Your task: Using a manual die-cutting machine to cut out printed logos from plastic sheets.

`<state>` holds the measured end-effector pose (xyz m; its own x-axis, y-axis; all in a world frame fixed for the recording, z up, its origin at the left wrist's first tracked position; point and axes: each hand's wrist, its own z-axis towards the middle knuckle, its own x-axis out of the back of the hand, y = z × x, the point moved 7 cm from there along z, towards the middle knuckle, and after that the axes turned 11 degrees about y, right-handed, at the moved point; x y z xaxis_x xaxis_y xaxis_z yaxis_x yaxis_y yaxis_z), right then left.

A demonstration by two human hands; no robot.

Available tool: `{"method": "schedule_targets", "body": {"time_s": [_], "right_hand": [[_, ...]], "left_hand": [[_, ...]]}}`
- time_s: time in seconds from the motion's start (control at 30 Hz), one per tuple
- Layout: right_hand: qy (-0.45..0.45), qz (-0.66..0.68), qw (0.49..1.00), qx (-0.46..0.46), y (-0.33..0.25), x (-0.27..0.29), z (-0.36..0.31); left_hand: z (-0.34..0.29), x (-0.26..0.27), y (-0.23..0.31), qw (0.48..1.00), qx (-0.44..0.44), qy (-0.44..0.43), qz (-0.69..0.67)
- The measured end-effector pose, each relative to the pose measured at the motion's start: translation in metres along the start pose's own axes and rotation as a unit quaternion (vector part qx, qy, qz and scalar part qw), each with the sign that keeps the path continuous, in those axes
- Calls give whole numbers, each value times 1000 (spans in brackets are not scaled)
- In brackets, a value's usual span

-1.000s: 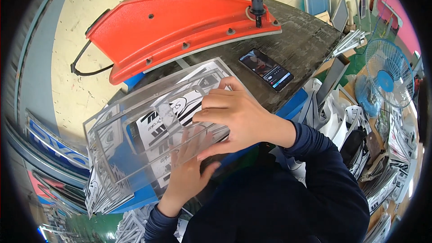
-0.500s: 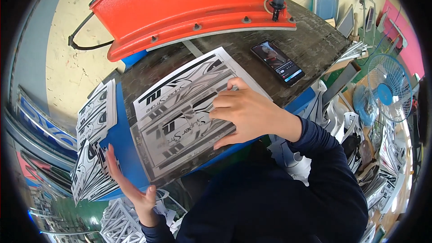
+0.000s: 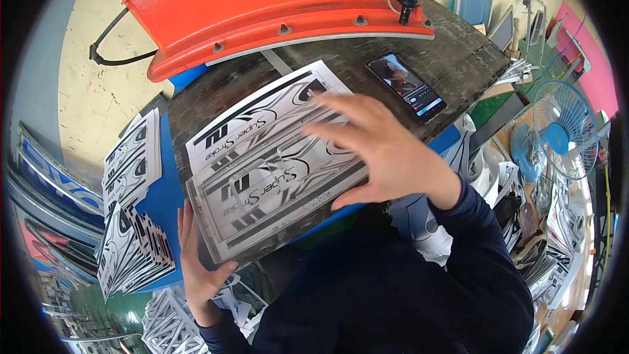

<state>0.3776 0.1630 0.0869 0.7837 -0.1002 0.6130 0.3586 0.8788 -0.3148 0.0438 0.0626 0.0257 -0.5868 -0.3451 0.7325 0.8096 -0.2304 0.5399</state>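
Note:
A printed paper sheet with black and grey graphics lies on the dark worktop. Over its near part rests a flat, see-through rectangular die-like plate with dark inner lines. Above the plate's right end my right hand is spread, fingers arched over the surface and thumb by the near edge; nothing shows in its grasp. At the plate's left edge stands my left hand, fingers stretched and thumb apart near the corner. Whether it touches the plate I cannot tell.
A big red press arm spans the far side of the worktop. A phone lies at the right. Printed sheets are stacked at the left on a blue surface. Paper scraps lie below; a blue fan stands far right.
My right hand has shifted right, its curled fingers now spread and raised off the plate's middle. My left hand has come in closer to the plate's left edge. The view has shifted slightly.

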Motion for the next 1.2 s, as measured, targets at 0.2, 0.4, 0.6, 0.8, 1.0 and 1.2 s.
{"method": "schedule_targets", "body": {"time_s": [0.2,0.4,0.6,0.8,1.0,1.2], "right_hand": [[-93,-39,978,-184,50,0,-41],[-76,-36,979,-186,52,1,-39],[-104,-23,979,-176,57,-4,-39],[-90,-17,981,-172,59,-10,-33],[-68,-22,985,-157,53,5,-42],[-26,7,987,-160,53,9,-50]], "left_hand": [[5,-4,1,999,25,-15,-38],[6,-5,-4,998,43,-19,-45],[5,-3,-15,993,58,-1,-100],[8,-6,-12,964,117,39,-234],[3,-3,-13,994,4,29,-109],[4,-4,-10,994,7,28,-103]]}}
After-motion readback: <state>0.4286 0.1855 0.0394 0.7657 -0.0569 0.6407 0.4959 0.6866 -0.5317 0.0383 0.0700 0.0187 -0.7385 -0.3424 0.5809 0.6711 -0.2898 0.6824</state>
